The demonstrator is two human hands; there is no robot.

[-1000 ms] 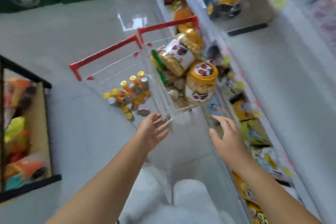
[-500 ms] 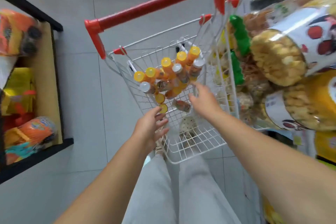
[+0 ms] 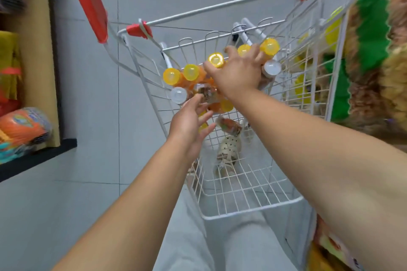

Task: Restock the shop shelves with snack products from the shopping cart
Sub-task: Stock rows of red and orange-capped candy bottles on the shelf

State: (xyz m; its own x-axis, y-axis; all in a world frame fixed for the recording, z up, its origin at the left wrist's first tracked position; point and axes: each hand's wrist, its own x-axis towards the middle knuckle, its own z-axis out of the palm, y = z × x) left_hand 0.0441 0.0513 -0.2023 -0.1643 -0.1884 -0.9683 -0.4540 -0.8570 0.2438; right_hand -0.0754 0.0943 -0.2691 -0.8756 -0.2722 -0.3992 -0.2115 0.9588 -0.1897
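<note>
In the cart [image 3: 220, 4] now: right hand [image 3: 237, 75] spread over bottles [image 3: 191, 72] mid-frame, left hand [image 3: 189, 125] loose-fingered below; pickup looks imminent.

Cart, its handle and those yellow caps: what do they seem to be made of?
Cart: probably steel wire with a glossy white coating, going by its thin welded grid. Handle: likely moulded plastic, solid red and smooth with a dull sheen. Caps: apparently translucent yellow plastic, since light glows through them and their tops shine.

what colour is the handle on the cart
Red. The cart handle shows best in the head view, at the top left.
</note>
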